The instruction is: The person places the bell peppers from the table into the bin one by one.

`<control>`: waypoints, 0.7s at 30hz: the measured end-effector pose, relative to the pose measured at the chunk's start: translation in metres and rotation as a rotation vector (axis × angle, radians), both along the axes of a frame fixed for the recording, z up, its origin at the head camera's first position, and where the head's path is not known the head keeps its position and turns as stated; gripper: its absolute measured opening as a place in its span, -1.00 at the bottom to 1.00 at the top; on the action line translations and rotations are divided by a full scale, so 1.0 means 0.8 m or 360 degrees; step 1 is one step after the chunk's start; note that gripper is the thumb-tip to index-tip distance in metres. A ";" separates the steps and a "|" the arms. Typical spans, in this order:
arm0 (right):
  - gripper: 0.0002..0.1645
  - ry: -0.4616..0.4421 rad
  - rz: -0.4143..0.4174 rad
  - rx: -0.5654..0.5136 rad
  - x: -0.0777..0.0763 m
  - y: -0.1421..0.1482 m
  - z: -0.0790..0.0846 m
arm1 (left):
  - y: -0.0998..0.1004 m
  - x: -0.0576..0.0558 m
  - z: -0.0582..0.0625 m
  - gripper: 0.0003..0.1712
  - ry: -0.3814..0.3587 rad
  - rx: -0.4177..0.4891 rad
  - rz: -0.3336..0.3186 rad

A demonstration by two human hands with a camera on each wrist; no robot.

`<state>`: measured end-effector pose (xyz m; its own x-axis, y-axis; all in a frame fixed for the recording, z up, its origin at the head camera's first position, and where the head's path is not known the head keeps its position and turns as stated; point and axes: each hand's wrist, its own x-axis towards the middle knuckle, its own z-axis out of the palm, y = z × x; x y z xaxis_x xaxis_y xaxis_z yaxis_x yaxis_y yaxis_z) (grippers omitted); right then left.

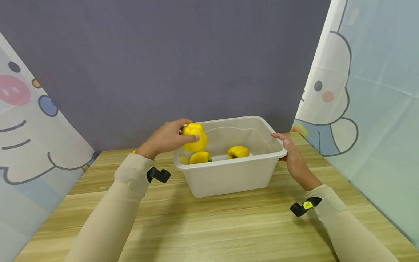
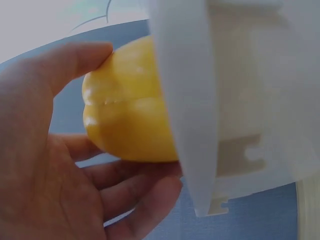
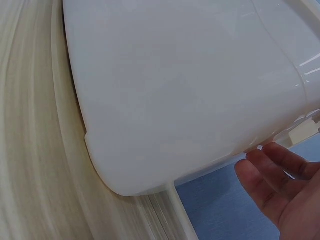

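My left hand point(image 1: 168, 137) grips a yellow bell pepper point(image 1: 195, 136) just above the left rim of a white plastic bin point(image 1: 229, 178). In the left wrist view, thumb and fingers curl round the pepper point(image 2: 125, 105), and the bin's rim point(image 2: 187, 110) hides its far end. Two more yellow peppers lie inside, one at the left point(image 1: 199, 157) and one nearer the middle point(image 1: 238, 151). At the bin's right end my right hand point(image 1: 294, 160) holds the rim; the right wrist view shows its fingers point(image 3: 272, 172) against the outer side under the edge.
The bin stands on a wood-grain table point(image 1: 209, 225). A dark grey panel point(image 1: 183, 62) rises close behind it, with cartoon-printed curtains point(image 1: 376, 138) at both sides. A small bit of yellow point(image 1: 134, 150) shows behind my left wrist.
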<state>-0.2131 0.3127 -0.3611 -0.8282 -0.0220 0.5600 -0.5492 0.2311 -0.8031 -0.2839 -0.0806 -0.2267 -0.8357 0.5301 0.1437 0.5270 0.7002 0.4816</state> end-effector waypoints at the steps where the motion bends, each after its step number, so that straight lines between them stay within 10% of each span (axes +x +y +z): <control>1: -0.39 -0.0003 0.0001 0.0004 0.000 0.000 0.000 | 0.000 -0.001 0.001 -0.21 -0.0019 0.0003 -0.0020; 21: -0.37 0.0012 -0.0022 0.0025 0.002 0.003 -0.001 | 0.020 -0.014 0.032 -0.18 -0.0217 -0.0209 -0.0200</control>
